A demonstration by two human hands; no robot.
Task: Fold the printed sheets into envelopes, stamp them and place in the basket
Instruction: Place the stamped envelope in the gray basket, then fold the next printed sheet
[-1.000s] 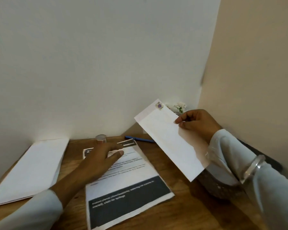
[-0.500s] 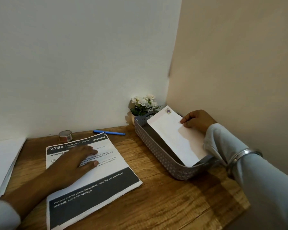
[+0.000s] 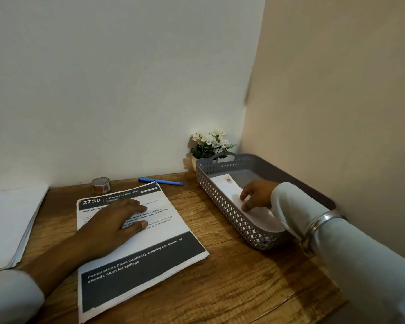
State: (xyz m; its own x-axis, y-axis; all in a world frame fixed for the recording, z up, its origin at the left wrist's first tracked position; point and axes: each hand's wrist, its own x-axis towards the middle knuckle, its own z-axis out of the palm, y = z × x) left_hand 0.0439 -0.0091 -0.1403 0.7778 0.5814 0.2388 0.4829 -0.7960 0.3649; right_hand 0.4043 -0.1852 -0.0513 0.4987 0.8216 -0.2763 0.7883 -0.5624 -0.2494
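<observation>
right hand [image 3: 257, 195] fingers loose on stamped envelope [image 3: 225, 188] in basket [image 3: 222, 208] | left hand [image 3: 108, 226] flat on printed sheet [image 3: 154, 251] | risk: sleeve [image 3: 290, 206] drags envelope out

**Views:** one.

**Head camera:** wide-angle, worn on the person's head.
- **Facing:** forward and down across the wooden bench [image 3: 232, 288], toward the corner where the white wall [image 3: 115, 78] meets the beige wall [image 3: 337, 90].
- **Range:** close. Both sleeved forearms enter from the lower edge, with the left hand [image 3: 117, 220] left of centre and the right hand [image 3: 255, 195] right of centre.
- **Coverage:** the bench fills the lower half and the walls the upper half. The bench's far edge against the white wall is in frame.
</observation>
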